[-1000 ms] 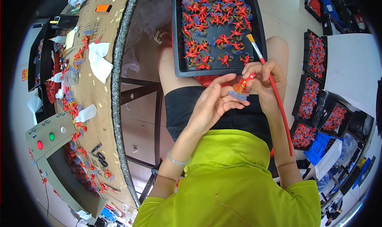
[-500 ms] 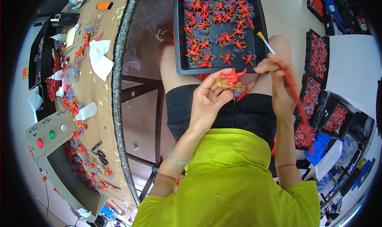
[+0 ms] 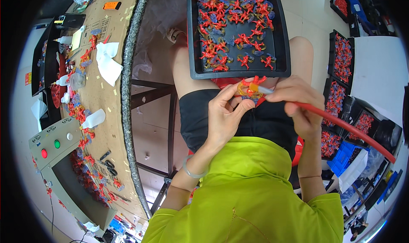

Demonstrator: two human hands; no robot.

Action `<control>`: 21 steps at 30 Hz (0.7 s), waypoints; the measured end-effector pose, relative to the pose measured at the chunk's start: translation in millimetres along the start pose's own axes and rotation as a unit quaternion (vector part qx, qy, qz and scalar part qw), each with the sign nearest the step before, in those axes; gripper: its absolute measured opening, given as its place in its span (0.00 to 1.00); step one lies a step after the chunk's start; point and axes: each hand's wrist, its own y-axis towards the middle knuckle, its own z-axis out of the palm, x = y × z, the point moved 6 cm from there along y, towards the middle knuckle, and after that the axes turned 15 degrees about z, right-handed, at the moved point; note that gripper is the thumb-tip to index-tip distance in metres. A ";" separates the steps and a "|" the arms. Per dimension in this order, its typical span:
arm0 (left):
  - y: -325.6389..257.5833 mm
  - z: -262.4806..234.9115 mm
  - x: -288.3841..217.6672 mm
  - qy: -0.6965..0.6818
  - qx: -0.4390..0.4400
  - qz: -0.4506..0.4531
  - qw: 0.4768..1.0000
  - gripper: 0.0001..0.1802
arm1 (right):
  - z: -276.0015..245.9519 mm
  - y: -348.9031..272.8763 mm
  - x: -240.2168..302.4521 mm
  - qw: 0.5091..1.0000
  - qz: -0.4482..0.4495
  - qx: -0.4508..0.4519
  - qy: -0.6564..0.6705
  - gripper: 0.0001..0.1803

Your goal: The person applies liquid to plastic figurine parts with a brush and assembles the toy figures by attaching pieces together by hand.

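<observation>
My left hand pinches a small red figure on a yellow ring base just below the near edge of a black tray. In my right hand is a red-handled paintbrush, whose tip touches the figure. The tray rests on my knees and holds several red figures with blue and yellow parts.
A round cardboard-covered table curves along my left, strewn with red figures, white cloths and small bottles. A grey control box with red and green buttons sits at its near left. More black trays of red figures and a blue crate stand on my right.
Both hands have dropped slightly from the tray's edge toward my lap. The brush has swung from nearly upright to lying flat, its tip now on the figure.
</observation>
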 end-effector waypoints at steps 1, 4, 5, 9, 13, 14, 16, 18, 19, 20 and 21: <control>0.4 0.3 -1.4 0.014 0.002 0.011 1.000 0.23 | -1.8 -0.2 -0.6 1.000 0.000 -0.001 -0.001 0.12; -1.9 1.9 -0.4 0.054 -0.010 -0.003 0.998 0.24 | 0.1 1.5 -3.9 0.996 0.028 0.056 -0.065 0.11; -1.9 1.2 -0.5 0.055 -0.011 -0.002 0.998 0.24 | -3.4 2.7 -0.9 0.997 0.016 0.034 -0.067 0.11; -0.6 -1.3 -12.0 0.242 0.020 0.086 0.966 0.27 | -0.7 1.7 -0.3 0.997 0.014 0.038 -0.066 0.08; 2.5 -1.5 -20.9 0.320 0.016 0.123 0.939 0.27 | -3.0 2.2 0.3 0.990 0.020 0.031 -0.134 0.04; 3.0 -0.9 -24.0 0.320 0.016 0.123 0.939 0.27 | -1.0 2.4 1.5 0.990 0.020 0.032 -0.134 0.04; 3.7 3.0 -31.0 0.362 0.041 0.130 0.922 0.26 | 6.0 2.6 5.9 0.995 0.009 0.059 -0.083 0.04; 2.5 2.7 -30.1 0.368 0.045 0.136 0.919 0.27 | 4.4 2.2 3.9 0.993 0.011 0.063 -0.102 0.04; 2.3 2.8 -30.2 0.375 0.049 0.142 0.915 0.27 | 3.7 2.4 2.1 0.990 0.013 0.068 -0.121 0.04; 2.5 3.1 -30.1 0.376 0.048 0.142 0.915 0.27 | 4.0 3.0 0.7 0.987 0.015 0.073 -0.140 0.04; 1.8 3.4 -29.8 0.375 0.046 0.142 0.915 0.27 | 4.8 3.1 0.2 0.987 0.015 0.073 -0.140 0.04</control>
